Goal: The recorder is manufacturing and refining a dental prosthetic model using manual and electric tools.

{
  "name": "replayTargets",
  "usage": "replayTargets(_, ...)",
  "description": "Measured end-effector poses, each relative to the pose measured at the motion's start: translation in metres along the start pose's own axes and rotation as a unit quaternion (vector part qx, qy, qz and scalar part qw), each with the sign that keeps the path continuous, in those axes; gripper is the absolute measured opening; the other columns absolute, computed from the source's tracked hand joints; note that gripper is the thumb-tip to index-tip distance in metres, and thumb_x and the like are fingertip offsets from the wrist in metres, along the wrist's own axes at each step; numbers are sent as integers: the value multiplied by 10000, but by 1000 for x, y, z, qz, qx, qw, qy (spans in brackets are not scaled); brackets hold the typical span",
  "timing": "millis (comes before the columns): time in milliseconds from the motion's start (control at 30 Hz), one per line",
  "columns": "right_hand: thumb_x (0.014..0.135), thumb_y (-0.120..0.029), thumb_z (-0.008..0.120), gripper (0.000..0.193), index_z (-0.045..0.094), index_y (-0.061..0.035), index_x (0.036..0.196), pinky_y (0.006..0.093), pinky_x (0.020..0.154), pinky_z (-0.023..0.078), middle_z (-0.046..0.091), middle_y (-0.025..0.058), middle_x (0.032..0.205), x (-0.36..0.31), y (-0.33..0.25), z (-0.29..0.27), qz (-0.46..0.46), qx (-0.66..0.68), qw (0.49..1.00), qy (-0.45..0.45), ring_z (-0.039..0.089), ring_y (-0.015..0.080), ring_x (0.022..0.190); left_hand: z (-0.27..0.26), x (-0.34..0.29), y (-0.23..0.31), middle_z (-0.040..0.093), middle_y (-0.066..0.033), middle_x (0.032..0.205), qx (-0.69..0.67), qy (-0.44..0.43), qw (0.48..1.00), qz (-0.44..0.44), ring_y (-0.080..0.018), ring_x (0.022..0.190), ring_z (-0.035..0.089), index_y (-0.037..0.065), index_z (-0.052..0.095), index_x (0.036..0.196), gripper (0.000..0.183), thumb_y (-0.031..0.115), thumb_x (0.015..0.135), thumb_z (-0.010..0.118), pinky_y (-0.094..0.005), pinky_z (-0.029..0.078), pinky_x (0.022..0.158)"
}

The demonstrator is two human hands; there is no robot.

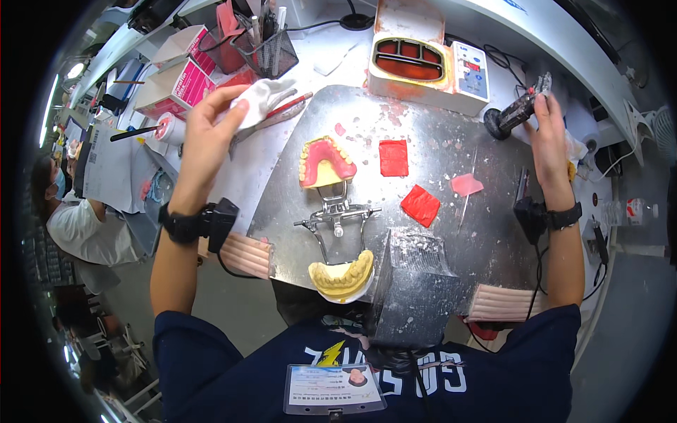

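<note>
1. Head view, left hand: the left hand (215, 121) is raised over the left part of the bench; thumb and fingertips are pinched nearly together on a white cloth (262, 100); the cloth looks soft, crumpled and folded, with a loose part hanging beyond the fingers, just above a red-handled tool (288, 106).

2. Head view, right hand: the right hand (547, 130) is at the far right of the bench, its fingers extended and slightly bent against the upper part of a black tool (518, 115); how far they close around it is partly hidden, so I cannot tell; the tool is dark and cylindrical, with a wide round base toward the bench and a scuffed, greyish upper end.

3. Head view, between the hands: an upper dental model (328, 161) lies on the grey metal board (437, 113), yellowish, with a glossy pink arch and pale teeth; a silver metal frame (337, 211) joins it to a lower dental model (343, 275), which is yellow with a white base and sits at the near edge, teeth up; the frame is spread open.

4. Head view, around them: two red squares (393, 158) and a pink scrap (466, 185) lie right of the upper model; a heater box (423, 90) with red-filled compartments stands behind the board, its lid raised.
</note>
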State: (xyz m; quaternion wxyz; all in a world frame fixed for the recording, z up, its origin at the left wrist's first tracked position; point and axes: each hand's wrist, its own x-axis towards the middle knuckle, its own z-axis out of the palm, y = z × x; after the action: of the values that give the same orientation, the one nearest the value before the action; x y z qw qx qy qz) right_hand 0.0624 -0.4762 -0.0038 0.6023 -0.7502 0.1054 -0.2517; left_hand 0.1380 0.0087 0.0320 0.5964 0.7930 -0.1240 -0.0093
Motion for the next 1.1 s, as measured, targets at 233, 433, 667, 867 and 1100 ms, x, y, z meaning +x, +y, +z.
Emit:
replayTargets(233, 831, -84, 699, 175, 688, -10, 989, 312, 688, 510, 689, 117, 913, -64, -68, 44, -245, -227, 901, -275, 660, 193, 798, -16, -18, 23, 626, -125, 1304, 62, 4, 994, 90, -205, 1218, 592, -13, 606, 1299, 333, 95, 987, 564, -330, 462, 1040)
replayTargets(433, 795, -130, 723, 184, 671, 35, 859, 377, 690, 528, 667, 167, 788, -72, -48, 85, -106, -230, 833, -491, 667, 298, 745, 48, -48, 9, 572, -116, 1319, -169, -288, 927, -171, -201, 1165, 613, 32, 332, 1517, 861, 111, 819, 828, -331, 508, 1009)
replayTargets(667, 842, -70, 736, 161, 601, 15, 860, 320, 658, 501, 629, 97, 790, -72, -39, 86, -115, -158, 858, -475, 622, 185, 723, 75, -51, 12, 625, -76, 1200, -75, -182, 979, -49, -141, 1042, 641, 26, 362, 1495, 737, 47, 875, 760, -290, 520, 938)
replayTargets(867, 843, -26, 688, 144, 634, -6, 975, 328, 643, 521, 668, 102, 753, -87, -59, 85, -28, -86, 912, -401, 651, 181, 683, 73, -60, 27, 617, -100, 1190, -6, -61, 986, 157, -166, 1094, 631, 30, 469, 1310, 572, -5, 833, 783, -306, 513, 952)
replayTargets(1100, 866, 27, 654, 117, 634, 11, 980, 263, 623, 524, 660, 59, 857, -101, -65, 110, -122, -85, 881, -450, 618, 108, 703, 48, -56, 18, 509, -180, 1376, -93, -245, 947, 186, -262, 1305, 530, 21, 268, 1508, 903, 570, 910, 663, -406, 421, 1114)
